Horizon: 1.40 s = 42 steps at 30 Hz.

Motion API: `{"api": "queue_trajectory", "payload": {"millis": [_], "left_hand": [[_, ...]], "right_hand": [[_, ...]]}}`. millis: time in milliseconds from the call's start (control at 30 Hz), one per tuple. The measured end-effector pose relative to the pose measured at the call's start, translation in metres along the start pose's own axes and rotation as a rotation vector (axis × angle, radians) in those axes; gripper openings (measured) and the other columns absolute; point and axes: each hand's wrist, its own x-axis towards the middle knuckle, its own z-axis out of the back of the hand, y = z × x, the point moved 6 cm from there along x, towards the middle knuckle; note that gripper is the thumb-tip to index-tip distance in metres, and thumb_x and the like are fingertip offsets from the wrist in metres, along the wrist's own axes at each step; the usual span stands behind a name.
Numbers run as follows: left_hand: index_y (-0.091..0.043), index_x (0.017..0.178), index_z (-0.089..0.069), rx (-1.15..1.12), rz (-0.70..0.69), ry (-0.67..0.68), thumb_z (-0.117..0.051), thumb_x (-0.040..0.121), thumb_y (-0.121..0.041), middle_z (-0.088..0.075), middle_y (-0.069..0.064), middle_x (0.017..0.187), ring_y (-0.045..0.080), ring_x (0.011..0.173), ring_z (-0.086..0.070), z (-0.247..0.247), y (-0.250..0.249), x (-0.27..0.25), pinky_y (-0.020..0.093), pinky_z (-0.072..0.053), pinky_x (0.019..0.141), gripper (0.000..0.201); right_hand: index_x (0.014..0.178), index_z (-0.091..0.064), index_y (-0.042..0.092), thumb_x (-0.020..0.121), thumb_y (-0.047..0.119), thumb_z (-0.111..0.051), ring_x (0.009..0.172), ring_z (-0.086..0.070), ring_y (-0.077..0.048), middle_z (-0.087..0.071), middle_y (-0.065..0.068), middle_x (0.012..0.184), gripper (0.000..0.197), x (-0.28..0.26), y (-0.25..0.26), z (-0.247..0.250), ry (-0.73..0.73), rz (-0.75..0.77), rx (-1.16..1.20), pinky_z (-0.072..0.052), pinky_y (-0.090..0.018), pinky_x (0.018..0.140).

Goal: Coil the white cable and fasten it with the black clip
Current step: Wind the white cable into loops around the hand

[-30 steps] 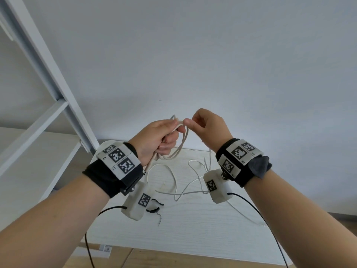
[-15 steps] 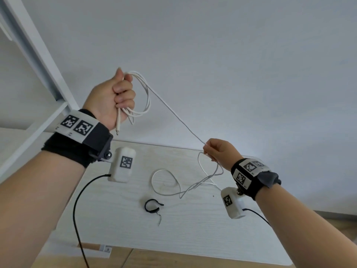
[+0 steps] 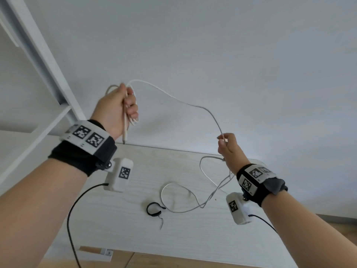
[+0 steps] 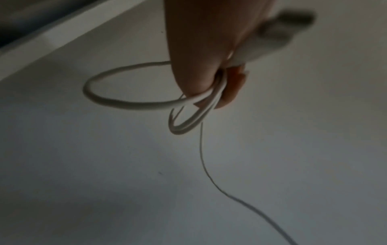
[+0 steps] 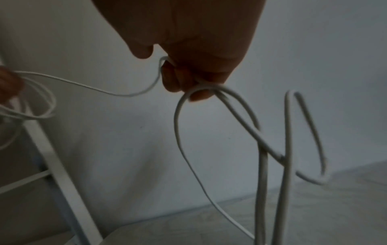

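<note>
My left hand (image 3: pixel 117 109) is raised and grips a few loops of the white cable (image 3: pixel 195 105); a plug end hangs below the fist. The loops (image 4: pixel 134 102) stick out past my thumb in the left wrist view. From there the cable sags across to my right hand (image 3: pixel 225 146), which pinches it between thumb and fingers (image 5: pixel 178 79). Below the right hand the slack (image 5: pixel 263 149) hangs in loose bends down to the table. The black clip (image 3: pixel 154 208) lies open on the table, between my arms and beside the cable's lowest loop.
The white wooden table (image 3: pixel 119 235) stands against a grey wall. A white shelf frame (image 3: pixel 48 60) rises at the left, close to my left hand. The wrist cameras' black leads (image 3: pixel 70 225) hang from both wrists over the table front.
My left hand has come down and to the right with its loops. My right hand has risen, and the stretch of cable between the hands has gone from taut to sagging.
</note>
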Motion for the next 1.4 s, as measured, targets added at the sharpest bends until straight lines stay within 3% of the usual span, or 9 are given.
{"api": "queue_trajectory", "payload": {"millis": [100,233,400,667,800,900,1033,1233,1400], "left_hand": [[-0.017,0.076,-0.047,0.089,0.015,0.027,-0.033,0.101,-0.027,-0.040,-0.007,0.052,0.008,0.043,-0.036,-0.009,0.018,-0.004,0.020,-0.034,0.047,0.030],[-0.013,0.077,-0.048,0.147,0.024,0.059,-0.036,0.100,-0.021,-0.050,-0.004,0.055,0.010,0.047,-0.045,-0.025,0.029,-0.010,0.023,-0.040,0.052,0.027],[-0.008,0.081,-0.050,0.356,0.022,0.118,-0.035,0.101,-0.018,-0.070,0.005,0.071,0.023,0.070,-0.068,-0.041,0.037,-0.016,0.034,-0.056,0.077,0.026],[-0.006,0.090,-0.049,0.684,0.066,0.223,-0.034,0.101,-0.020,-0.074,0.008,0.091,0.029,0.083,-0.071,-0.054,0.052,-0.027,0.036,-0.056,0.080,0.023],[-0.005,0.087,-0.050,0.709,0.124,0.227,-0.038,0.100,-0.020,-0.073,0.002,0.070,0.021,0.061,-0.070,-0.052,0.058,-0.030,0.025,-0.056,0.057,0.023],[-0.004,0.089,-0.052,0.658,0.167,0.258,-0.042,0.098,-0.026,-0.071,0.007,0.065,0.031,0.061,-0.069,-0.052,0.062,-0.032,0.031,-0.055,0.059,0.026],[-0.003,0.092,-0.054,0.611,0.147,0.277,-0.040,0.099,-0.025,-0.055,0.000,0.049,0.023,0.052,-0.062,-0.056,0.062,-0.037,0.024,-0.051,0.053,0.027],[-0.009,0.082,-0.052,0.514,0.184,0.306,-0.039,0.099,-0.025,-0.046,-0.003,0.048,0.017,0.044,-0.051,-0.057,0.066,-0.041,0.051,-0.051,0.086,0.027],[-0.006,0.083,-0.055,0.535,0.195,0.286,-0.040,0.099,-0.022,-0.058,0.007,0.058,0.024,0.047,-0.059,-0.046,0.068,-0.043,0.054,-0.049,0.085,0.027]], "right_hand": [[0.098,-0.050,0.013,0.096,0.018,-0.035,0.052,-0.034,-0.010,-0.039,0.007,0.060,0.016,-0.003,0.025,-0.002,-0.050,0.134,-0.049,-0.029,-0.022,0.051],[0.091,-0.062,0.015,0.095,0.017,-0.043,0.055,-0.040,-0.002,-0.047,0.015,0.062,0.020,-0.003,0.041,-0.017,0.067,0.199,-0.245,-0.029,-0.013,0.054],[0.094,-0.067,0.017,0.094,0.020,-0.046,0.085,-0.057,-0.016,-0.069,-0.001,0.095,0.022,-0.011,0.056,-0.039,0.261,0.307,-0.351,-0.044,-0.029,0.080],[0.098,-0.068,0.020,0.094,0.024,-0.046,0.090,-0.060,-0.017,-0.067,0.003,0.099,0.022,-0.027,0.098,-0.048,0.364,0.510,-0.442,-0.048,-0.035,0.080],[0.095,-0.068,0.016,0.092,0.022,-0.049,0.079,-0.058,-0.014,-0.068,0.001,0.091,0.020,-0.027,0.121,-0.036,0.300,0.601,-0.350,-0.048,-0.033,0.074],[0.090,-0.066,0.013,0.091,0.018,-0.048,0.080,-0.061,-0.020,-0.069,-0.004,0.086,0.019,-0.019,0.132,-0.023,0.211,0.597,-0.326,-0.050,-0.038,0.075],[0.093,-0.066,0.013,0.093,0.015,-0.046,0.086,-0.061,-0.019,-0.069,-0.002,0.091,0.020,-0.010,0.139,-0.015,0.165,0.559,-0.295,-0.048,-0.035,0.079],[0.094,-0.064,0.009,0.094,0.015,-0.045,0.081,-0.058,-0.019,-0.069,-0.005,0.090,0.020,-0.006,0.143,-0.008,0.073,0.532,-0.305,-0.045,-0.029,0.074],[0.088,-0.065,0.011,0.093,0.014,-0.045,0.060,-0.045,0.000,-0.065,0.006,0.080,0.021,0.005,0.140,0.016,-0.095,0.451,-0.209,-0.032,-0.007,0.059]]}}
